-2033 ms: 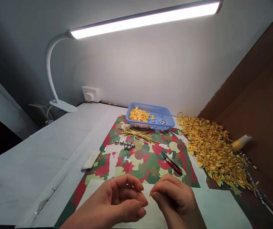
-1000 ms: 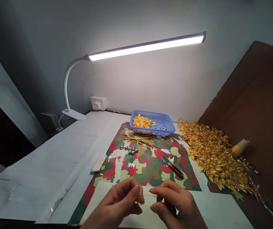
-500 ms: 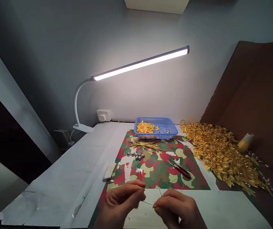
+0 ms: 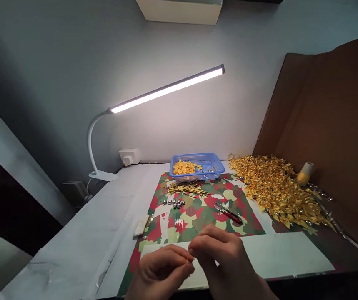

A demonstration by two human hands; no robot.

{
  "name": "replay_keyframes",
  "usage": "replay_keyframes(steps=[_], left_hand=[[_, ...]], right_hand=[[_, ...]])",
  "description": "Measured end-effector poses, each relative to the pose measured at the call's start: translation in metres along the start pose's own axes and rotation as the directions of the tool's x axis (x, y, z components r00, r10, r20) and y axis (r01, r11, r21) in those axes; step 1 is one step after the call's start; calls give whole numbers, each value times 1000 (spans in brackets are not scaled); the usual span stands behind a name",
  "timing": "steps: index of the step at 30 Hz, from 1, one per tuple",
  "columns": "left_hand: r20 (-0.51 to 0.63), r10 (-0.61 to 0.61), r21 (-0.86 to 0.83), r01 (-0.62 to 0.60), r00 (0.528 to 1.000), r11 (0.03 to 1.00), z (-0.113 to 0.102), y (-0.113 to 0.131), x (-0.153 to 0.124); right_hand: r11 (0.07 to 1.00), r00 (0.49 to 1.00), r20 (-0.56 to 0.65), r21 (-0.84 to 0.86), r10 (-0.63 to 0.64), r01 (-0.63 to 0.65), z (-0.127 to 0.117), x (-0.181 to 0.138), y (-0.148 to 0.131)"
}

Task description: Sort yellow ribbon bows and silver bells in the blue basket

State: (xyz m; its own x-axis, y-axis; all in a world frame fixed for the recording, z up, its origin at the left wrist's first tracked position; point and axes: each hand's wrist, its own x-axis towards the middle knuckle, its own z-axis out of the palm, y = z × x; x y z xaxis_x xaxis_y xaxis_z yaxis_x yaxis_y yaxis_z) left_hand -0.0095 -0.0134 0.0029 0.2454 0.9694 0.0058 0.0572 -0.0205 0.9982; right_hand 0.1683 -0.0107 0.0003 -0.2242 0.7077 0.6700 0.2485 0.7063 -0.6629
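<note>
Lamplight fell on the patterned counter (image 4: 197,210); both hands, left hand (image 4: 161,271) and right hand (image 4: 219,254), met fingertip to fingertip, each grip pinched shut on something too small to identify, held near the counter's front edge.

Left hand (image 4: 161,271): we see it bare, no glove, no ring, no watch in view.
Right hand (image 4: 221,256): we see it bare too, nothing worn on fingers or back.
Fingernails: short and unpainted where we can see them.
Wrists: ours are uncovered at the lower edge; no sleeve or cuff shows.
Forearms: cut off by the frame.
</note>
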Motion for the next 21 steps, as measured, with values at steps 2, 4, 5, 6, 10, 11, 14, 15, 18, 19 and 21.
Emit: replay_keyframes(steps=[2, 4, 5, 6, 10, 11, 14, 15, 18, 19, 21], left_hand=[[-80, -13, -43, 9, 997, 999, -2, 0, -1], [-135, -19, -87, 8, 991, 996, -2, 0, -3], [-154, -21, -108, 4, 988, 994, -2, 1, -4], [-166, -20, -126, -1, 986, 992, -2, 2, -5], [-187, -27, -175, -7, 982, 984, -2, 9, -7], [-189, -30, -184, -5, 982, 983, -2, 12, -8], [-195, -38, -200, -1, 980, 980, -2, 20, -9], [-194, -39, -200, -1, 980, 980, -1, 23, -10], [-195, -25, -187, -12, 981, 982, -1, 29, -12], [-194, -21, -181, -14, 981, 983, -2, 31, -13], [-196, -20, -164, -13, 980, 986, -3, 33, -15]], right_hand=[[1000, 1000, -9, 7, -13, 13, -1, -3, 1], [1000, 1000, -8, 22, -4, 5, -2, -7, 3], [1000, 1000, -5, 30, 6, -6, -2, -9, 3], [999, 1000, -3, 36, 20, -20, -2, -11, 4], [998, 998, 10, 8, 65, -66, -4, -18, 1], [997, 997, 6, -5, 72, -72, -4, -19, 0], [998, 999, -13, -37, 51, -52, -6, -20, -5], [998, 999, -22, -48, 30, -31, -6, -20, -6], [996, 998, -55, -90, -34, 29, -10, -20, -7], [994, 997, -69, -106, -45, 37, -12, -20, -6], [989, 994, -101, -141, -49, 35, -19, -21, -5]])
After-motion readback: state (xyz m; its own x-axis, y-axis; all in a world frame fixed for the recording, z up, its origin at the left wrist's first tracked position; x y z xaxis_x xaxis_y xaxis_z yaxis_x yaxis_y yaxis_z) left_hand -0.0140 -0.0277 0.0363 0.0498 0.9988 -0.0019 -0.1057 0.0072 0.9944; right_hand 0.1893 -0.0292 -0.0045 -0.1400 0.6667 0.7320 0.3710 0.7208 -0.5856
